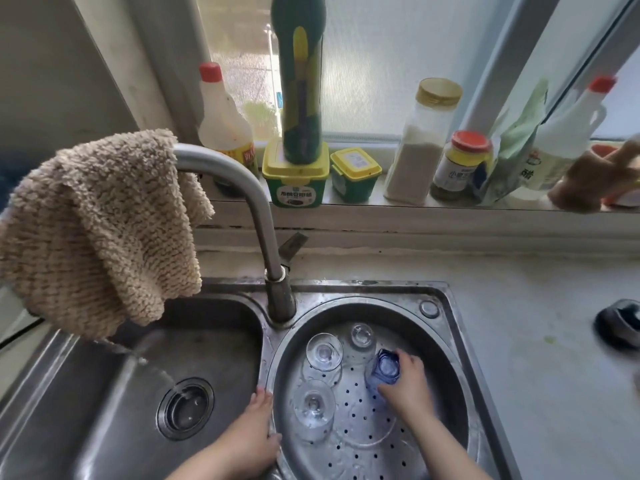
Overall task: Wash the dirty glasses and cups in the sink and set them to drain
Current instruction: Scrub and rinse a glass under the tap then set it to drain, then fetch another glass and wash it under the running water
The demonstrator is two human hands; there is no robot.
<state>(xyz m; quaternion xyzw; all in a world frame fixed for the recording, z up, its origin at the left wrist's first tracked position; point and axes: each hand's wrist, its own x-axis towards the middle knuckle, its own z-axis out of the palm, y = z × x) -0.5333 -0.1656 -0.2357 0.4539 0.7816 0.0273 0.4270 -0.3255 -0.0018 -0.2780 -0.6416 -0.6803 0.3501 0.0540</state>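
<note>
Cloth (93,233) hangs over the tap (242,195), far left. Water runs into the left sink basin (86,410) toward the drain (185,408). My left hand (252,441) rests on the divider between the basins, fingers laid over the rim of the perforated round basin (446,358), holding nothing. Three clear glasses stand upside down inside it: one near my left hand (313,407), one behind it (323,353), one further back (362,336). My right hand (407,386) grips an upturned blue glass (384,370) beside them. Bottles and jars (420,143) line the windowsill.
</note>
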